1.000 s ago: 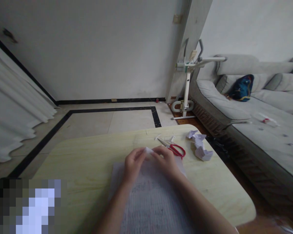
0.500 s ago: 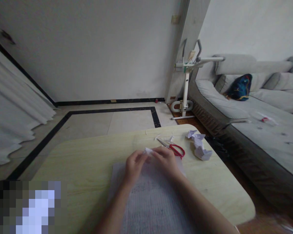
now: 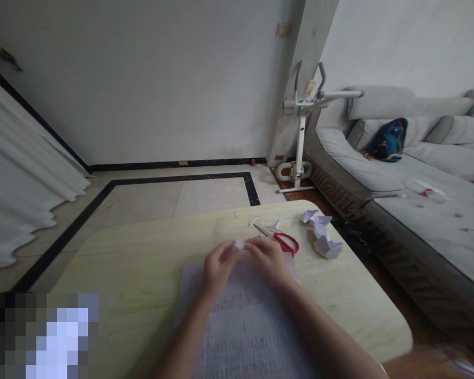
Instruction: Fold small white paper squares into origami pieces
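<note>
Between my fingertips is a small piece of folded white paper (image 3: 239,245). My left hand (image 3: 218,264) pinches its left side, and my right hand (image 3: 269,258) pinches the right side. Much of the paper is hidden behind the fingers. Below my wrists lies a large sheet of lined paper (image 3: 240,331) with handwriting on it. Red-handled scissors (image 3: 287,244) rest just beyond my right hand, blades pointing away to the left. Thin white paper scraps (image 3: 275,223) lie beside the blades.
Several folded white paper pieces (image 3: 322,231) sit at the right of the wooden table (image 3: 134,273). To the right stands a grey sofa (image 3: 430,221) with a dark blue cushion or bag (image 3: 389,141). A white exercise machine (image 3: 301,142) stands past the table's far edge.
Both hands stay in nearly the same place. The paper between the fingers shows a little lower and flatter than before. A blurred shape has come in at the lower right edge.
</note>
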{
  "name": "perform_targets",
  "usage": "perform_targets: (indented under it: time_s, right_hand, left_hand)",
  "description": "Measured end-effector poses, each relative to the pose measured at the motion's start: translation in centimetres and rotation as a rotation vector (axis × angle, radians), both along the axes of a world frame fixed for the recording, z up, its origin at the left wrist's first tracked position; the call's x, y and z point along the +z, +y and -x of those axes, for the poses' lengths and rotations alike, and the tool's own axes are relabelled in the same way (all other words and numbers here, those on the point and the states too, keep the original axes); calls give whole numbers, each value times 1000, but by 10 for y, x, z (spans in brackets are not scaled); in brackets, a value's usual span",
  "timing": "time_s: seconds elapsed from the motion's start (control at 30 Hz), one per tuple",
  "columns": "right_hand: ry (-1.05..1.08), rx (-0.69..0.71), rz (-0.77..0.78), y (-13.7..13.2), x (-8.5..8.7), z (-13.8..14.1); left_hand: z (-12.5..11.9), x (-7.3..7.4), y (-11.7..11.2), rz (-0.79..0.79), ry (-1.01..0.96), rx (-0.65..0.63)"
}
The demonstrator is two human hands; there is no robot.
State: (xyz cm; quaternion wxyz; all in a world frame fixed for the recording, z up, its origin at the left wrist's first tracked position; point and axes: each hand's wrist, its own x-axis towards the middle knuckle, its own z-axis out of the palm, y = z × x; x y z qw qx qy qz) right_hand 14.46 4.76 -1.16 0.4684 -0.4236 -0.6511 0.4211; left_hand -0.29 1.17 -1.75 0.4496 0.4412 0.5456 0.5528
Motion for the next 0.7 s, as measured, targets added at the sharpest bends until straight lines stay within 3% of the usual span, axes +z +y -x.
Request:
perform_targets:
  time_s: [0.13, 0.33, 0.7]
  right_hand:
    - [-6, 14, -12, -1, -1, 1]
    - [5, 82, 103, -2, 0, 2]
    - [49, 39, 169, -2, -2, 1]
  left_hand:
    - [1, 3, -1, -10, 74, 30]
    - [1, 3, -1, -23, 86, 22]
    - [0, 2, -2, -33, 166, -26]
